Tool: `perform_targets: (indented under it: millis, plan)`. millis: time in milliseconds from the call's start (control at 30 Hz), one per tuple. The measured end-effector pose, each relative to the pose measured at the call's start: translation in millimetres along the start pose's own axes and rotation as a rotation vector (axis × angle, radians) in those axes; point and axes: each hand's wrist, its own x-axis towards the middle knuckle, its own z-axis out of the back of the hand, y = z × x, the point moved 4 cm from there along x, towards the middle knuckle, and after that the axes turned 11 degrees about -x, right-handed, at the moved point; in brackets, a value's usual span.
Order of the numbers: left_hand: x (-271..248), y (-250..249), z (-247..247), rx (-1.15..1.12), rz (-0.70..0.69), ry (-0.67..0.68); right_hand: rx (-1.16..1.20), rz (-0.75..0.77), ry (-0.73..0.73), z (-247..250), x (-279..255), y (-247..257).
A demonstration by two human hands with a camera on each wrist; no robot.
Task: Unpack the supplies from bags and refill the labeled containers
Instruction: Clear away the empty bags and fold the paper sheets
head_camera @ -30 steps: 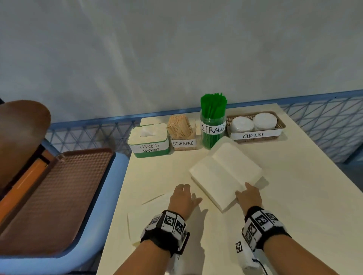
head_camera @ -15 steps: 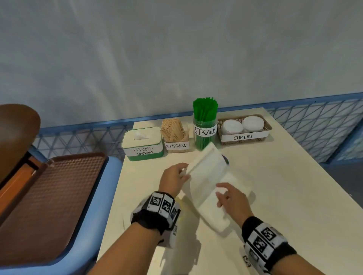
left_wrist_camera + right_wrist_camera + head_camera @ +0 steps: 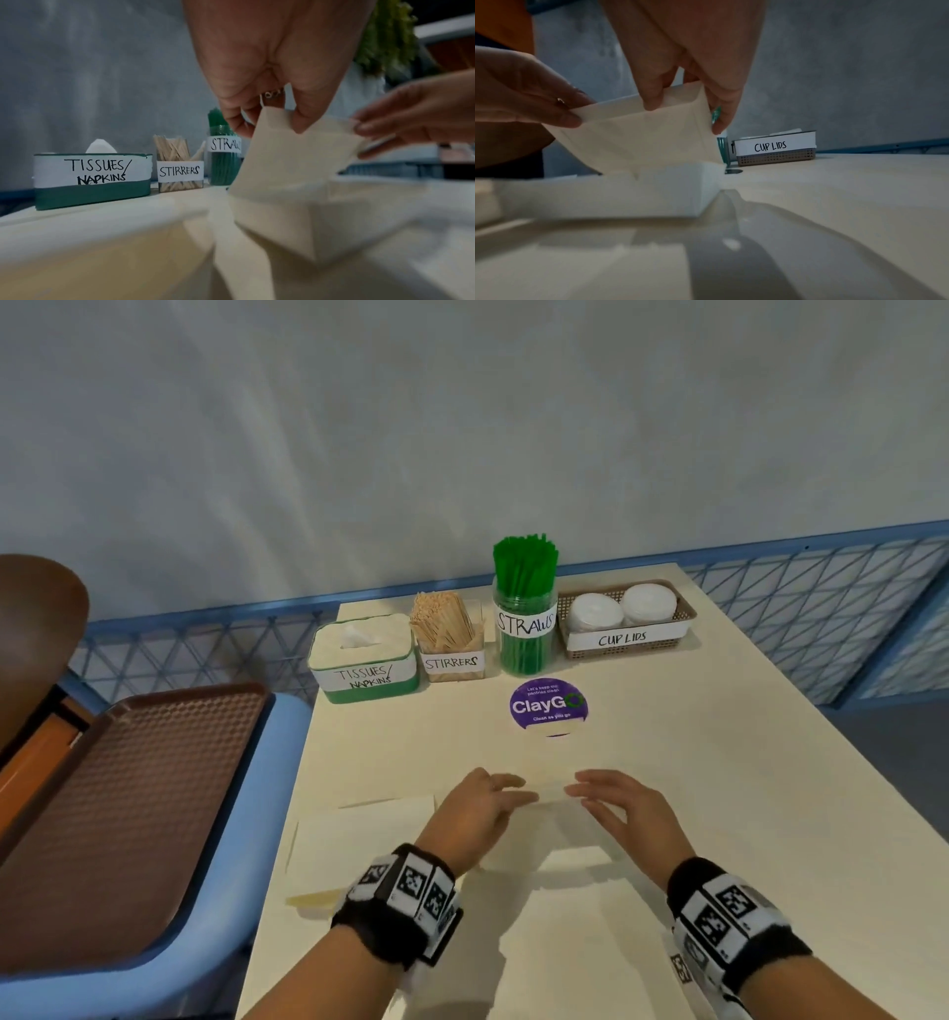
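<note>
A cream paper bag [image 3: 552, 834] lies on the table in front of me. My left hand [image 3: 482, 806] pinches the left corner of its raised top flap [image 3: 295, 154], and my right hand [image 3: 613, 806] pinches the right corner [image 3: 641, 138]. Thumb and fingers of my left hand [image 3: 270, 121] and of my right hand [image 3: 685, 113] close on the paper. What is inside the bag is hidden. At the table's far end stand the TISSUES/NAPKINS box [image 3: 364, 660], the STIRRERS holder [image 3: 449, 644], the STRAWS jar [image 3: 525, 613] and the CUP LIDS basket [image 3: 624, 621].
A flat cream bag [image 3: 359, 845] lies left of my hands and another sheet [image 3: 580, 927] lies nearer me. A purple ClayGo sticker [image 3: 548, 706] marks the table [image 3: 770, 788]. A brown tray [image 3: 128, 793] rests on a blue seat at the left.
The bag came off the sticker and now lies square and closer to me. Both hands shifted from its sides to its top flap, which they now pinch and lift.
</note>
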Motion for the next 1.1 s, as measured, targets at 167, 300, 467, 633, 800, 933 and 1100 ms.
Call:
perform_targets:
  millis: [167, 300, 467, 633, 800, 933, 1100]
  plan:
    - [-22, 11, -40, 0.277, 0.033, 0.114, -0.145, 0.096, 0.089, -23, -28, -10]
    - [-29, 16, -62, 0.245, 0.113, 0.337, -0.252, 0.141, 0.072, -35, -37, -21]
    - [-31, 21, -73, 0.199, 0.180, 0.428, -0.348, 0.230, 0.003, -32, -32, -14]
    - [-22, 21, 1, 0.147, 0.197, 0.295, -0.405, 0.130, 0.194, -23, -3, -19]
    - [-58, 100, 69, 0.290, 0.537, 0.347, -0.408, -0.089, 0.700, -36, 23, -31]
    - [-99, 137, 57, 0.309, 0.727, 0.424, -0.388, -0.257, 0.656, -36, 27, -26]
    - [-119, 155, 41, 0.250, 0.834, 0.278, -0.429, -0.408, 0.608, -39, 20, -16]
